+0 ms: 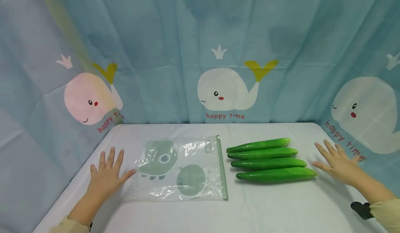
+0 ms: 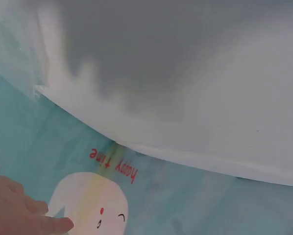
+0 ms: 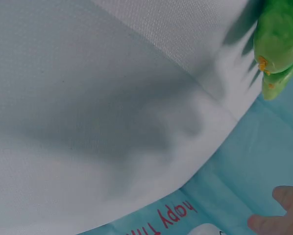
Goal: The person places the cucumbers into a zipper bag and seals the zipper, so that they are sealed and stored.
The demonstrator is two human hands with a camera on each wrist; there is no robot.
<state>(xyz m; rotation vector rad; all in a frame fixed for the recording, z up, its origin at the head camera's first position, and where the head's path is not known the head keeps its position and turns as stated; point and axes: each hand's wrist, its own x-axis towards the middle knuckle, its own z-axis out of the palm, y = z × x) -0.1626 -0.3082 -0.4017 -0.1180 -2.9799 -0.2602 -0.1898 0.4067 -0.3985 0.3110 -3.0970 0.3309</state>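
A clear plastic zip bag with green cartoon prints lies flat on the table, its green slider edge facing right. To its right, several green cucumbers lie side by side in a row. My left hand is spread beside the bag's left edge, holding nothing; whether the thumb touches the bag I cannot tell. Fingers spread, my right hand is just right of the cucumbers, apart from them and holding nothing. In the right wrist view, cucumber ends show at the upper right, with fingertips low at the right.
A white cloth-covered table carries everything. Behind it and along both sides hangs a blue curtain with whale prints. A black strap piece sits at the right wrist.
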